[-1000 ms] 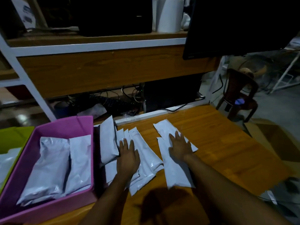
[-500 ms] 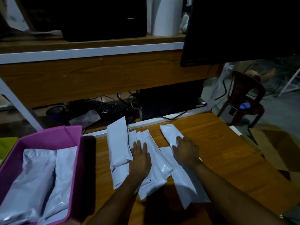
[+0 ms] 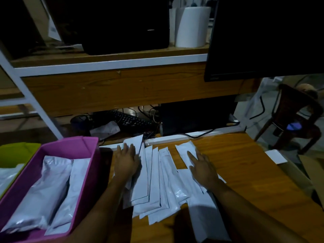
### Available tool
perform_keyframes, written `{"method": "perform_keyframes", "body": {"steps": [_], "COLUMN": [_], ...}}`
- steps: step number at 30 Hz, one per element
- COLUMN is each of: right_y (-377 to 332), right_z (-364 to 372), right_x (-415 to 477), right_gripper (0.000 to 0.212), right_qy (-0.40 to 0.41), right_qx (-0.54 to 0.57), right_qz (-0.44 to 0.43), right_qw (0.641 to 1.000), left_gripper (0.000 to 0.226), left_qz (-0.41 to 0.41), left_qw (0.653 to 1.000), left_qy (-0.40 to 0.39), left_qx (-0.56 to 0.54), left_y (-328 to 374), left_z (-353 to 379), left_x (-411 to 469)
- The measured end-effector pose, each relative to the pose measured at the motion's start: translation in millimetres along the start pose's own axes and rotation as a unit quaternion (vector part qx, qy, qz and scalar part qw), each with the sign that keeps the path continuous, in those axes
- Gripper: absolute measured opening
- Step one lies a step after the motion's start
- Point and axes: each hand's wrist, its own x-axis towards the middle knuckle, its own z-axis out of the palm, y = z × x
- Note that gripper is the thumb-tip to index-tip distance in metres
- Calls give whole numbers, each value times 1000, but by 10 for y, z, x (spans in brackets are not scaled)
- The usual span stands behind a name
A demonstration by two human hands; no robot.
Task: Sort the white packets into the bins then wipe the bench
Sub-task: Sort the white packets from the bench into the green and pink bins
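Several white packets (image 3: 157, 183) lie fanned out on the wooden bench (image 3: 254, 181). My left hand (image 3: 127, 162) rests flat on the leftmost packet, fingers spread, near the pink bin. My right hand (image 3: 203, 167) lies flat on the packets at the right of the pile, over a long one (image 3: 203, 216) that reaches toward me. A pink bin (image 3: 85, 176) at the left holds two white packets (image 3: 50, 193). A green bin (image 3: 15, 153) at the far left holds another.
A shelf with a white rail (image 3: 108, 64) crosses above. On it stand a black box and a white roll (image 3: 191, 27). A dark monitor (image 3: 263, 37) hangs at the upper right. A keyboard (image 3: 126, 120) and cables lie behind the bench. A chair (image 3: 294, 116) stands right.
The view has shifted back left, so the pink and green bins show more. My left hand slid left and forward onto the leftmost packet. My right hand stays pressed on the right packets.
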Motion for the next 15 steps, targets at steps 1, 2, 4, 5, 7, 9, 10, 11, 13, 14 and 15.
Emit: {"method": "perform_keyframes", "body": {"steps": [1, 2, 4, 5, 7, 9, 10, 11, 13, 14, 15], "right_y": [-5, -24, -64, -83, -134, -164, -168, -175, -214, -257, -310], "right_z": [23, 31, 60, 76, 69, 72, 70, 57, -21, -90, -152], "right_x": [2, -2, -17, -21, -38, -15, 9, 38, 91, 87, 82], "right_gripper": [63, 62, 61, 61, 62, 62, 63, 63, 63, 63, 61], "right_qy": [4, 5, 2, 0, -2, -6, -12, -20, -24, -21, -21], "right_qx": [-9, -20, -38, -46, -60, -62, -61, -56, -48, -56, -73], "right_qz": [0, 4, 17, 23, 36, 49, 53, 56, 58, 55, 50], "right_qw": [1000, 1000, 999, 999, 998, 997, 997, 997, 997, 997, 996], "left_gripper": [65, 70, 74, 73, 66, 58, 53, 50, 49, 47, 43], "left_qz": [10, 13, 6, 1, 1, 9, 6, 4, 5, 9, 12], "left_qw": [1000, 998, 996, 995, 996, 995, 994, 993, 988, 984, 979], "left_qy": [-26, -51, -64, -55, -31, -8, 4, 14, 25, 37, 53], "left_qx": [-2, -16, -68, -82, -84, -97, -107, -117, -149, -174, -197], "left_y": [-84, -152, -228, -244, -271, -303, -311, -304, -261, -253, -236], "left_z": [72, 158, 306, 360, 445, 505, 518, 505, 417, 387, 327], "left_x": [-39, -75, -119, -127, -126, -125, -121, -118, -109, -99, -103]}}
